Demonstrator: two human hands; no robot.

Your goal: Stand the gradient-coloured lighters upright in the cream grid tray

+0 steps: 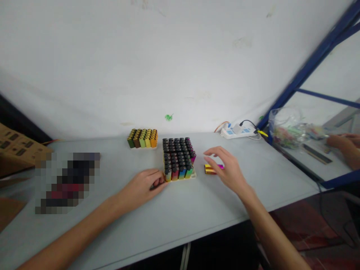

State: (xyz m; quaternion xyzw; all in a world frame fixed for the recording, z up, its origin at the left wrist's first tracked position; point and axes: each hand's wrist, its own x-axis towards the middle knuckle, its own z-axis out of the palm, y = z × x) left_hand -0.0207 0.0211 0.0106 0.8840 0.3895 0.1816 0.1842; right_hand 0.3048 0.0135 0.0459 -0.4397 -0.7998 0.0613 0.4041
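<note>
A white tray full of upright lighters with black tops and multicoloured bodies stands in the middle of the table. At its front left corner my left hand rests with curled fingers, thumb and fingertips closed on the tray's edge. To the right of the tray, my right hand hovers with thumb and fingers apart and holds nothing. Below and behind its fingers lie a few shiny lighters in yellow and magenta, partly hidden by the hand.
A second pack of gold-topped lighters stands near the wall. Behind right is a power strip with plugs and cables. A cardboard box and a blurred-out item are left. Beyond a blue frame, another person's hand shows near plastic bags.
</note>
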